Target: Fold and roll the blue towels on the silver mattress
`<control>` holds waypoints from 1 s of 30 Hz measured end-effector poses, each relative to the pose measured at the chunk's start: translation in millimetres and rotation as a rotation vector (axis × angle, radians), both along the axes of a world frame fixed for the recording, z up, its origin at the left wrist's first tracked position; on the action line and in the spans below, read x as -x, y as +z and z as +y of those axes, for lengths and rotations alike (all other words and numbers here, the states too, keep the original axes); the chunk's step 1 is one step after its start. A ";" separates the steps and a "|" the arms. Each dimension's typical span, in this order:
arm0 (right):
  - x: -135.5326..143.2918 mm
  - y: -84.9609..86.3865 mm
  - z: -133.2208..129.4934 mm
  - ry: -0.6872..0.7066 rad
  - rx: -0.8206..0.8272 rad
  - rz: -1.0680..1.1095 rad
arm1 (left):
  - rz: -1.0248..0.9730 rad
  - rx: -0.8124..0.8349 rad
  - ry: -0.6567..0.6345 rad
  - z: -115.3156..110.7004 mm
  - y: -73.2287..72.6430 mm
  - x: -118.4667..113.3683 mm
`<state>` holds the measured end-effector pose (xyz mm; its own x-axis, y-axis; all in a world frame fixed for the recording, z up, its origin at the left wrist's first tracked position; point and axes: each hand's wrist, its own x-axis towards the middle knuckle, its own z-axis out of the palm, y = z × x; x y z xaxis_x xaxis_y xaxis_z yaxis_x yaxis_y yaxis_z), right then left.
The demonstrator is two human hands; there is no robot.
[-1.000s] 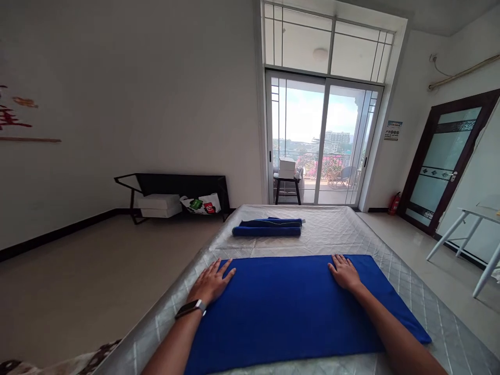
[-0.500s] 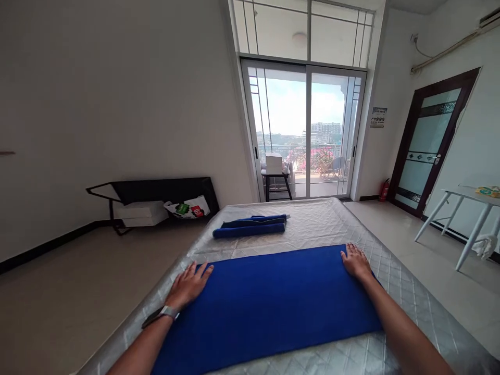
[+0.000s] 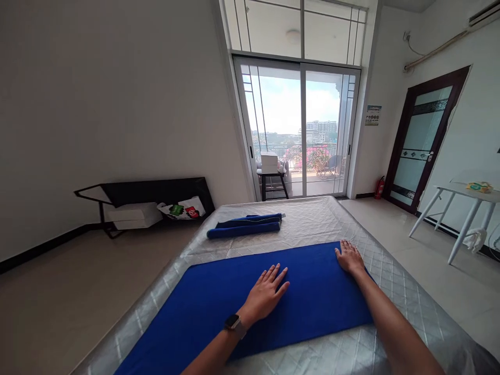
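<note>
A blue cloth [image 3: 211, 291] lies spread flat across the near part of a mattress [image 3: 304, 213] with a quilted, silvery-white surface. My left hand [image 3: 266, 291], with a watch [image 3: 233, 323] at its wrist, is over the middle of the cloth, palm down and fingers spread. At the cloth's far right corner rests my right hand [image 3: 350, 257], flat with its fingers stretched out. Neither hand grips anything. Beyond the spread cloth, a folded blue cloth [image 3: 245, 226] with dark inner layers and a small pale tag lies on the mattress.
Against the left wall stands a black frame [image 3: 156, 188] with white boxes [image 3: 133, 214] and a printed bag [image 3: 183, 208]. A stool [image 3: 274, 182] holding a white box [image 3: 269, 162] is by the sliding glass door [image 3: 332, 130]. On the right are a small table [image 3: 461, 194] and a fire extinguisher [image 3: 378, 187].
My left hand has moved right, from the cloth's far left corner to its middle. My right hand stays at the far right corner. The view has shifted slightly.
</note>
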<state>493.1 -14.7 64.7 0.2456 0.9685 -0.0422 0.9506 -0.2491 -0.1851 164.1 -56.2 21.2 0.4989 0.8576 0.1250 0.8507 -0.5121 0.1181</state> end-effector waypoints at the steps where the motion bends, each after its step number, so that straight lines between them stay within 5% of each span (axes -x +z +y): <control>1: -0.6 -0.9 0.6 0.001 -0.003 0.000 | 0.023 -0.003 0.029 -0.8 -0.5 20.9; 8: 0.2 1.1 -1.1 -0.004 -0.002 0.002 | 0.212 -0.021 0.352 -31.0 -13.4 222.6; 10: 2.4 5.7 -4.5 -0.004 -0.002 -0.006 | 0.232 -0.054 0.342 -48.0 -22.2 256.6; 13: 7.3 14.7 -11.9 -0.026 -0.062 -0.053 | 0.253 -0.132 0.298 -71.4 -33.8 275.8; 17: 29.6 26.5 -28.8 0.002 -0.222 -0.133 | 0.250 -0.141 0.265 -93.3 -38.5 280.6; 21: 92.2 26.3 -62.9 0.211 -0.204 -0.065 | 0.209 -0.130 0.294 -99.8 -31.5 266.5; 26: 192.9 7.2 -112.8 0.545 -0.100 0.155 | -0.015 -0.119 0.291 -82.4 -7.3 160.0; 30: 220.5 -6.5 -133.7 0.605 -0.057 0.215 | -0.028 0.001 0.114 -70.3 2.7 77.4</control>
<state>272.6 -148.4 58.2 -0.3534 0.9351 0.0256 0.8603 0.3356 -0.3838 86.7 -126.5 23.9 0.3941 0.9089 0.1365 0.9000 -0.4117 0.1434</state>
